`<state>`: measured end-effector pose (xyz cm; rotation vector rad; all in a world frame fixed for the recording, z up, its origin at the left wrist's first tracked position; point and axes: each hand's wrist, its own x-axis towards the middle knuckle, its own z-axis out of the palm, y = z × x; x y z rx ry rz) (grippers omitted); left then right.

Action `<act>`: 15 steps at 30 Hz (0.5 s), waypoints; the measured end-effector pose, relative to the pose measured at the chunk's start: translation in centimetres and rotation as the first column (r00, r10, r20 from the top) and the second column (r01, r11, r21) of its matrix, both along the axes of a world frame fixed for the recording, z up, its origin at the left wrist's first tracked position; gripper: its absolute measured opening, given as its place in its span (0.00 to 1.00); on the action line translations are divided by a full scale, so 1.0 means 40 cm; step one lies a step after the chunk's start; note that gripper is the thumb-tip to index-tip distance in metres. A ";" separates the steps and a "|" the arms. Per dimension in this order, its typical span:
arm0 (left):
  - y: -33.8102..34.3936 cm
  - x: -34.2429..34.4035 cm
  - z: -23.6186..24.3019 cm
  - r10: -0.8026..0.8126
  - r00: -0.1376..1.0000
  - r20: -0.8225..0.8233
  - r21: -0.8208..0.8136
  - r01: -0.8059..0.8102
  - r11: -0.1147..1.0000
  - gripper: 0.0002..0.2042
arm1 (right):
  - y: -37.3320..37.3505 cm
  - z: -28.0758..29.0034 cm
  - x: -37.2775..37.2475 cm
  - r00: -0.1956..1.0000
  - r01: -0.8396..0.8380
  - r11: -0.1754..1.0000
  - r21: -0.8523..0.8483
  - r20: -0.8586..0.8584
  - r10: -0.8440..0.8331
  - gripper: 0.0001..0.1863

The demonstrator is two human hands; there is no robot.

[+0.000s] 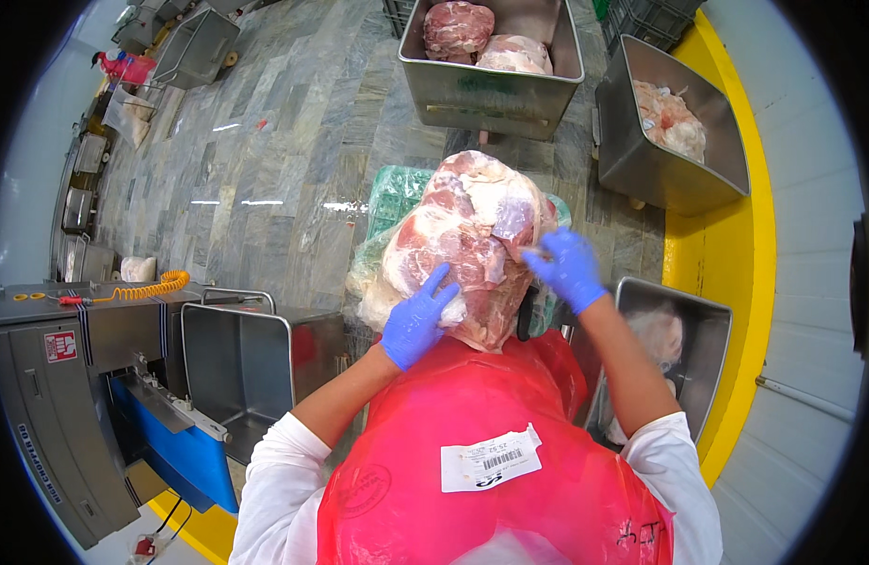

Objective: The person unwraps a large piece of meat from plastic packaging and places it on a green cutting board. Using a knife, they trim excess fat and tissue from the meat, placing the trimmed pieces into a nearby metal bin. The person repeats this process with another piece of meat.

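Observation:
I hold a large slab of raw pink meat (pixel 472 240) up in front of my chest, over a green plastic crate (pixel 397 193). My left hand (pixel 417 320), in a blue glove, presses against the slab's lower left side. My right hand (pixel 568 268), also in a blue glove, grips its right edge, where thin clear plastic film clings to the meat. A red plastic apron (pixel 472 452) with a white label covers my front below the slab.
Two steel bins holding meat stand ahead, one at the top (pixel 495 89) and one at the right (pixel 641 165). A third steel bin (pixel 684 330) sits by my right arm, another (pixel 246 358) at my left beside a grey machine (pixel 67 414). A yellow floor stripe (pixel 726 282) runs along the right wall.

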<state>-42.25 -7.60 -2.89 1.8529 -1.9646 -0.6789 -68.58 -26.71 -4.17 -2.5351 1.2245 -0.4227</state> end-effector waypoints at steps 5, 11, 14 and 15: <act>0.001 0.012 -0.007 0.007 1.000 -0.022 -0.009 -0.007 1.000 0.29 | -0.088 -0.085 -0.073 0.961 0.044 0.999 0.029 -0.273 -0.035 0.26; 0.013 0.012 -0.014 0.138 0.989 -0.053 0.046 -0.136 0.990 0.27 | 0.148 -0.237 -0.030 0.990 -0.012 0.966 0.258 -0.131 0.047 0.22; 0.009 0.020 -0.023 0.115 0.991 -0.073 -0.036 -0.118 0.992 0.30 | 0.221 -0.248 -0.017 0.977 -0.207 0.944 0.256 0.007 0.212 0.17; 0.009 0.027 -0.028 0.118 0.991 -0.068 -0.028 -0.120 0.992 0.29 | 0.236 -0.225 -0.013 0.978 -0.210 0.938 0.277 0.040 0.207 0.17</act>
